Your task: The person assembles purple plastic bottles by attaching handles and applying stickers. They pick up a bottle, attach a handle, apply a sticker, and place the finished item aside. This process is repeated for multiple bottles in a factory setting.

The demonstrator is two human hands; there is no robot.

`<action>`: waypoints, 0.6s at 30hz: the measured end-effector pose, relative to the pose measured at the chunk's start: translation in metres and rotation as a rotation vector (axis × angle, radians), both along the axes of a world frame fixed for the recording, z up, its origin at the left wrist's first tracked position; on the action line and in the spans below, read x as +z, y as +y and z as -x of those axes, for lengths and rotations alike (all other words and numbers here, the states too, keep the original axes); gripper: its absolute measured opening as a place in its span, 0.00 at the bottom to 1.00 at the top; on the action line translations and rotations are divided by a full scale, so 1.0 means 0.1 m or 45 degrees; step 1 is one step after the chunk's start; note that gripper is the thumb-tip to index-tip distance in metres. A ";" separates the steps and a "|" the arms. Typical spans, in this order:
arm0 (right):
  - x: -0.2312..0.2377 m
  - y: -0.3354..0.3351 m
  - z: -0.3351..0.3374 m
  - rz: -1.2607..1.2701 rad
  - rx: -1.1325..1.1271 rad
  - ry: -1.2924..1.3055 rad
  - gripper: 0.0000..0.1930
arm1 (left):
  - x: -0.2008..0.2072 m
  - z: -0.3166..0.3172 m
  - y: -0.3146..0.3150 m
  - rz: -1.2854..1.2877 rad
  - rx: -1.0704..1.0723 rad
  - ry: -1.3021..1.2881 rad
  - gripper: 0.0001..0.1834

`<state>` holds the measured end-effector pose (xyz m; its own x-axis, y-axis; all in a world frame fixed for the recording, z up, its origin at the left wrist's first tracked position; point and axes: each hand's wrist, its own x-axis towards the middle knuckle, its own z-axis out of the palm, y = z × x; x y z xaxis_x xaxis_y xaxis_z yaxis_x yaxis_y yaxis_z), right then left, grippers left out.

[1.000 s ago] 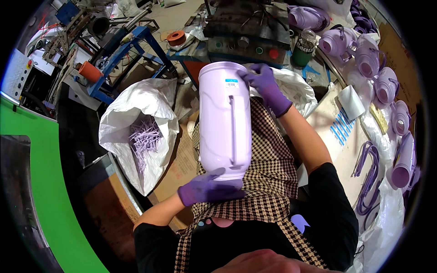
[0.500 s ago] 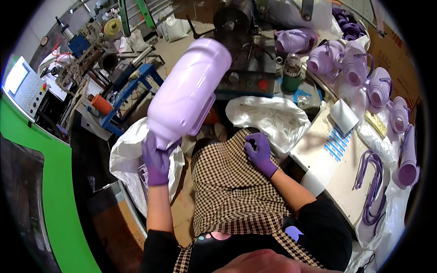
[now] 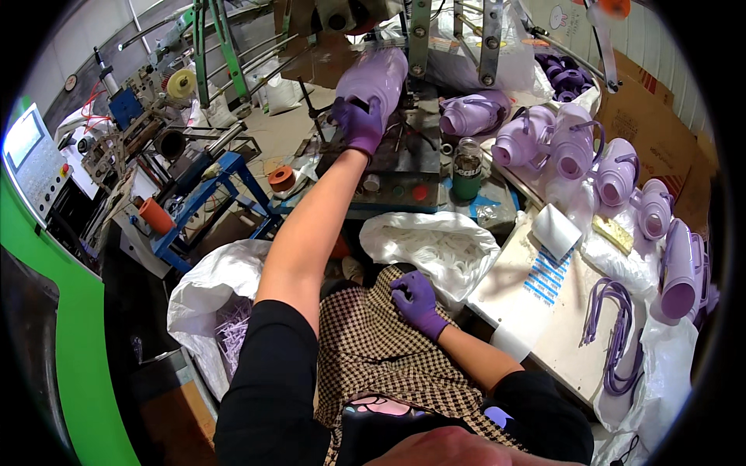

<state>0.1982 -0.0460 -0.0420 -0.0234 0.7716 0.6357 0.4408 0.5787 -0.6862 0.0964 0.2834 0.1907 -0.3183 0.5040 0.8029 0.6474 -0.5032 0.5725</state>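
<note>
Metal link bars point(image 3: 489, 43) hang just right of the lilac jug shell point(image 3: 379, 74), glass jar point(image 3: 467, 175) nearer me — shell's near end in my left hand point(image 3: 359, 126), fingers wrapped round it, right hand point(image 3: 420, 304) loosely half-curled on my checked apron point(image 3: 365, 330).

Left of the left fingers point(image 3: 340, 114) lies pale floor point(image 3: 273, 133), with a grey wall point(image 3: 78, 39) beyond; far to their right — a ribbed wall point(image 3: 666, 60). A white table point(image 3: 571, 342), brightly lit, stands right of the right fingers point(image 3: 404, 289).
</note>
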 end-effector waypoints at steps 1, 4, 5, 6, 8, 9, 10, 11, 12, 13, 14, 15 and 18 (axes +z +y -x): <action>-0.01 -0.01 -0.11 0.032 -0.047 0.007 0.08 | -0.05 -0.24 -0.17 -0.010 -0.026 0.113 0.35; -0.04 -0.03 -0.20 0.012 -0.080 0.027 0.08 | 0.08 -0.19 -0.49 -0.157 0.005 0.829 0.42; -0.04 -0.04 -0.20 0.019 -0.096 0.037 0.08 | 0.09 -0.18 -0.46 -0.216 0.002 0.871 0.42; -0.02 -0.02 -0.14 0.001 -0.060 0.023 0.08 | 0.12 -0.08 -0.45 -0.270 0.018 0.916 0.41; -0.05 0.00 -0.12 -0.012 -0.054 -0.020 0.07 | 0.13 0.03 -0.38 -0.154 -0.027 0.910 0.46; -0.06 0.01 -0.04 -0.004 0.015 0.033 0.07 | 0.10 0.28 -0.23 -0.355 -0.008 0.922 0.44; -0.14 0.01 -0.13 0.026 -0.034 0.085 0.07 | 0.22 0.09 -0.41 -0.176 -0.428 0.777 0.46; -0.13 -0.01 -0.11 0.062 0.008 0.132 0.07 | 0.20 0.24 -0.48 -0.434 -0.371 0.882 0.47; -0.15 -0.02 -0.12 0.093 0.023 0.182 0.07 | 0.18 0.22 -0.65 -0.456 -0.432 0.861 0.45; -0.22 -0.01 -0.16 0.063 -0.024 0.176 0.07 | 0.11 0.13 -0.92 -0.421 -0.482 0.810 0.44; -0.26 0.02 -0.21 0.025 -0.053 0.164 0.08 | 0.02 0.09 -1.20 -0.370 -0.510 0.769 0.42; -0.25 -0.01 -0.24 0.043 -0.072 0.279 0.08 | -0.12 0.11 -1.48 -0.307 -0.525 0.749 0.40; -0.14 -0.17 -0.43 0.114 -0.110 0.441 0.10 | -0.79 0.33 -2.12 -0.147 -0.678 0.885 0.37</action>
<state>0.2412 -0.0630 -0.0562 0.2496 0.8140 0.5245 0.2180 0.4805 -0.8494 0.0635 0.0709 0.1116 0.5149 0.3501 0.7825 0.4935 -0.8675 0.0634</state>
